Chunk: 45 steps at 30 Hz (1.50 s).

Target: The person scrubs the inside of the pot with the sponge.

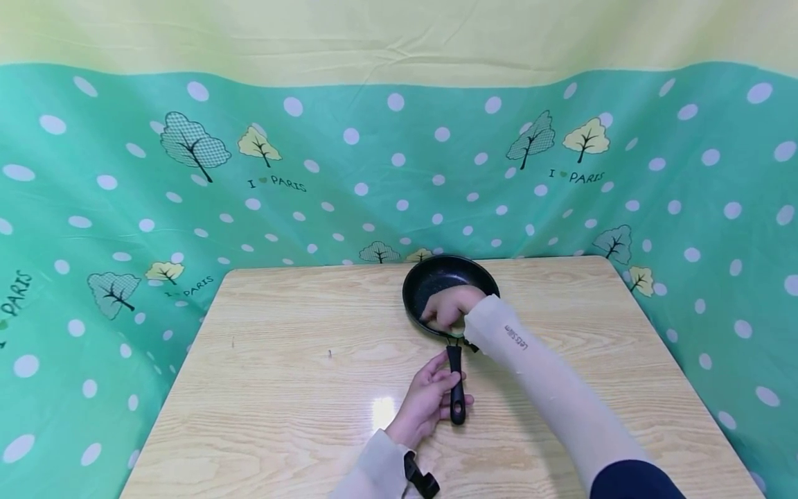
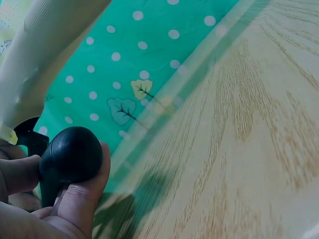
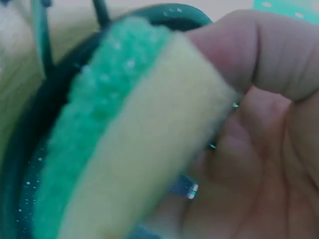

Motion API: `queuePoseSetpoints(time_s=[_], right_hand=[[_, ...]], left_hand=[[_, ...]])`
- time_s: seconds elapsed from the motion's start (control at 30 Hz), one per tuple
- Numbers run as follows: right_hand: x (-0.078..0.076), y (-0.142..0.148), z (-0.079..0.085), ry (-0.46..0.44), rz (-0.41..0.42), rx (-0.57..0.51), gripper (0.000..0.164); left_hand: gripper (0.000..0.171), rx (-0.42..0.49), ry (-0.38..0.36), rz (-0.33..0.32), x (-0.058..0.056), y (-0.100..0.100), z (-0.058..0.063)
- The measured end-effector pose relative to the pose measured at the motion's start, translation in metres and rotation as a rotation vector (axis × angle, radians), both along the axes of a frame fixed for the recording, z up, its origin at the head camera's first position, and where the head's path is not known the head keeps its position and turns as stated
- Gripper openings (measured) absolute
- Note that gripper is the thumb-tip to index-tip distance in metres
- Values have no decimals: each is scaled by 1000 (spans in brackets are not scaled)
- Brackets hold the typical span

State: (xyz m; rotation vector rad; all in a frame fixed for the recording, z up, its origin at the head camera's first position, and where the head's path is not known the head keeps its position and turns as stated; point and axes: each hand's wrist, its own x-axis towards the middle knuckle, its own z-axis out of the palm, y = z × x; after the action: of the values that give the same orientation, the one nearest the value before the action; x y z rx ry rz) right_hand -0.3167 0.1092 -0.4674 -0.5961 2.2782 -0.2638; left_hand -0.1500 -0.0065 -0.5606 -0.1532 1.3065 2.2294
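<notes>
A black frying pan [image 1: 436, 272] with speckled inner surface is at the far middle of the table, its handle [image 1: 457, 389] pointing toward me. My left hand [image 1: 429, 398] grips that handle, thumb on top and fingers beneath. In the left wrist view the handle's rounded black end [image 2: 75, 154] sits between thumb and fingers. Over the pan's near inside is my right hand [image 1: 454, 306], pinching a two-layer scrubbing sponge [image 3: 144, 134], green on one face and pale yellow on the other. The right hand mostly hides the sponge in the head view; whether it touches the pan I cannot tell.
The light wood-grain table [image 1: 280, 367] has its back edge close behind the pan. A green dotted curtain [image 1: 349, 166] hangs behind and on both sides. A black strap [image 1: 420, 475] is around my left wrist. My right forearm crosses the table from the near right.
</notes>
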Motion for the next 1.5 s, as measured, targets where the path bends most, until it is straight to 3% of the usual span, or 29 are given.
queuePoseSetpoints(time_s=[0.27,0.43,0.63,0.9,1.1,1.37,1.5], right_hand=[[-4,-3,-16,128,15,-95,70],[-5,-2,-29,166,-46,-132,76],[-11,-1,-41,247,-85,-130,72],[-22,9,-50,246,-148,-172,82],[-24,25,-47,260,-188,-181,81],[-19,36,-33,286,-160,-20,71],[-17,36,-23,247,-203,34,64]], left_hand=[[66,9,-1,5,-1,1,0],[66,2,9,12,0,1,0],[67,6,-2,4,-1,2,0],[66,0,1,6,0,2,-2],[65,5,0,7,0,0,-1],[67,-7,11,20,2,-1,0],[67,3,15,9,2,-1,0]])
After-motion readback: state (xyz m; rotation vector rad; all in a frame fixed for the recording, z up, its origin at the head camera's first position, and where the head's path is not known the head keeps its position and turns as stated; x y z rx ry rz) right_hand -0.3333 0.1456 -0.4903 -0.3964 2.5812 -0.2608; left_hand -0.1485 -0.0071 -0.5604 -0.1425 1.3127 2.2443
